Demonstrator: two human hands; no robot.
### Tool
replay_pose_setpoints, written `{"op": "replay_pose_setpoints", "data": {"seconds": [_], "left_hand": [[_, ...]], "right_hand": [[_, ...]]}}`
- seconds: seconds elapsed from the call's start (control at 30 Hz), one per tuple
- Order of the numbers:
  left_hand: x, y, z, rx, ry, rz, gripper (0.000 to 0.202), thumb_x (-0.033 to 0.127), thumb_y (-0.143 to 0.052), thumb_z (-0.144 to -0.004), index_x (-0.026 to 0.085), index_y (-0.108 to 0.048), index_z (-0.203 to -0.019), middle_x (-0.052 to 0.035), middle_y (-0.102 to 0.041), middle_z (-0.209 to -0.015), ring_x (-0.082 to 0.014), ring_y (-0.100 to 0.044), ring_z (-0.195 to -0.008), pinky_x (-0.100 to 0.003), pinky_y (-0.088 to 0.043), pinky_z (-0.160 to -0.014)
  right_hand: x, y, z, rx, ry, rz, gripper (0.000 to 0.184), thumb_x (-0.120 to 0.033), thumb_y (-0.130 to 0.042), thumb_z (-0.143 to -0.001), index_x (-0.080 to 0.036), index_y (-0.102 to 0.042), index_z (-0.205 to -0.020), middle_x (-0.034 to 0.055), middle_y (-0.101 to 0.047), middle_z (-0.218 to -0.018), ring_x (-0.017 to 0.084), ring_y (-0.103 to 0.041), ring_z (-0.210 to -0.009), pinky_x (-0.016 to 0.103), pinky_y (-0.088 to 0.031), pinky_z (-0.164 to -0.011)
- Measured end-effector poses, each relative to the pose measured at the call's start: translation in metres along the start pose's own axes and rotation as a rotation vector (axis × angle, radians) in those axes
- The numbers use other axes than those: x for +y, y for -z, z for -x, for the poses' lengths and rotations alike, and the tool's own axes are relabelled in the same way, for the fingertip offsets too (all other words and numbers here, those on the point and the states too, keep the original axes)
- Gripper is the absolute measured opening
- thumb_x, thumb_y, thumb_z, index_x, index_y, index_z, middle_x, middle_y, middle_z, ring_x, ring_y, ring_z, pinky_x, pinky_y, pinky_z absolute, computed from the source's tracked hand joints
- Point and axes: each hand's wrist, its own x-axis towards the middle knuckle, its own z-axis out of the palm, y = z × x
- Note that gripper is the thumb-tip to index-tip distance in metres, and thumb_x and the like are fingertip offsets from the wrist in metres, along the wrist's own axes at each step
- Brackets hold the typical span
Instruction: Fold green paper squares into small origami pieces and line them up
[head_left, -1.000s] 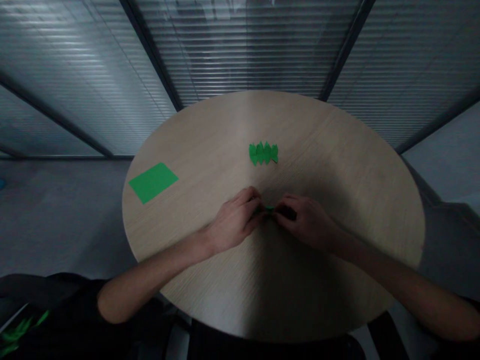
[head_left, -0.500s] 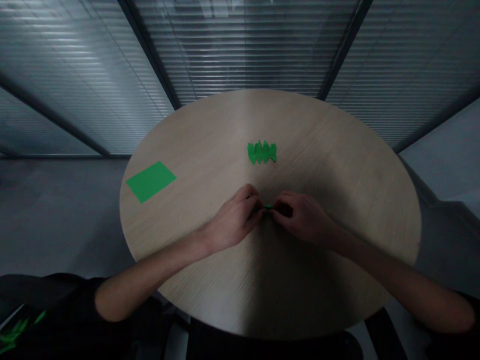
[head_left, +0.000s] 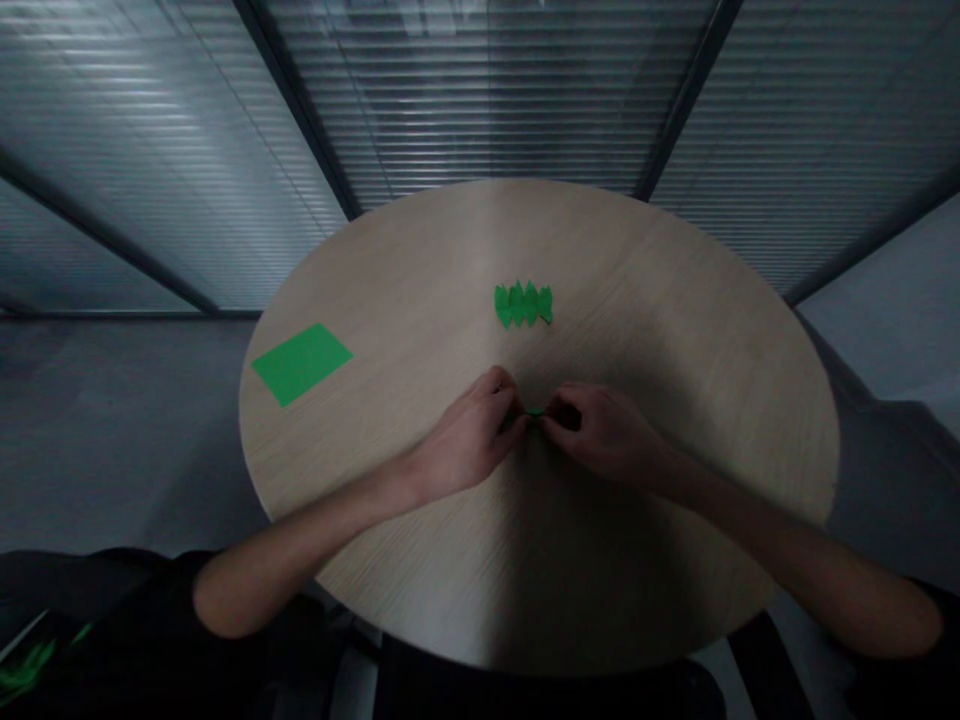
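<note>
Close together over the middle of the table, both my hands pinch a small piece of green paper [head_left: 534, 411]. My left hand [head_left: 480, 425] grips its left end between thumb and fingers. On the opposite end, my right hand [head_left: 596, 425] is closed the same way. Only a thin green strip shows between the fingertips; the rest is hidden by them. Just beyond my hands lies a row of several folded green paper pieces [head_left: 523, 304] with pointed ends, side by side and touching.
A flat green sheet of paper [head_left: 302, 364] lies near the left edge of the round wooden table [head_left: 420, 260]. Behind the table stand glass partitions with blinds [head_left: 495, 110]. A dark chair [head_left: 540, 695] is at the near edge.
My hands stay almost still, still pinching the green paper, and slightly less of it shows between the fingertips. The other paper has not moved.
</note>
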Motion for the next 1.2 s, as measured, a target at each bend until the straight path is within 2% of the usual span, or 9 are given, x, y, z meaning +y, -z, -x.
{"op": "replay_pose_setpoints", "data": {"seconds": [0.5,0.67,0.8,1.03,1.2], "left_hand": [[-0.004,-0.001,-0.004,0.008,0.046,0.005,0.008,0.017,-0.06,-0.093,0.018,-0.058,-0.085,-0.0062,-0.054,-0.101,-0.0184,-0.057,-0.082,-0.036,-0.054,-0.074],[-0.004,0.001,-0.004,0.061,0.05,0.044,0.005,0.017,-0.064,-0.091,0.018,-0.059,-0.092,-0.0045,-0.054,-0.1,-0.0152,-0.056,-0.076,-0.031,-0.052,-0.066],[-0.004,0.004,-0.004,0.062,0.074,0.077,0.012,0.015,-0.067,-0.091,0.018,-0.059,-0.1,-0.0042,-0.056,-0.1,-0.0152,-0.056,-0.076,-0.03,-0.049,-0.065],[-0.005,0.007,-0.007,0.033,0.103,0.124,0.008,0.011,-0.068,-0.089,0.017,-0.064,-0.091,-0.0031,-0.057,-0.095,-0.0154,-0.057,-0.076,-0.03,-0.046,-0.066],[-0.006,0.01,-0.008,0.001,0.094,0.151,0.006,0.012,-0.069,-0.089,0.017,-0.066,-0.091,-0.0032,-0.059,-0.094,-0.0151,-0.058,-0.075,-0.029,-0.047,-0.066]], "right_hand": [[-0.003,0.003,-0.003,0.01,-0.039,-0.002,0.019,-0.03,-0.068,-0.087,-0.02,-0.059,-0.073,0.0031,-0.066,-0.072,0.017,-0.057,-0.066,0.03,-0.033,-0.061],[0.004,0.003,-0.005,0.041,-0.02,-0.079,0.017,-0.029,-0.072,-0.083,-0.02,-0.057,-0.08,0.0015,-0.066,-0.077,0.016,-0.058,-0.069,0.029,-0.036,-0.062],[0.01,0.003,-0.008,0.01,-0.023,-0.179,0.021,-0.023,-0.073,-0.078,-0.02,-0.058,-0.092,-0.0002,-0.065,-0.08,0.016,-0.057,-0.069,0.029,-0.038,-0.064],[0.009,0.005,-0.009,-0.025,-0.023,-0.217,0.017,-0.021,-0.071,-0.078,-0.021,-0.059,-0.091,-0.0007,-0.066,-0.079,0.016,-0.059,-0.069,0.028,-0.038,-0.063],[0.007,0.006,-0.008,-0.024,-0.027,-0.201,0.017,-0.019,-0.073,-0.079,-0.02,-0.062,-0.093,-0.0002,-0.067,-0.079,0.016,-0.061,-0.07,0.028,-0.039,-0.063]]}}
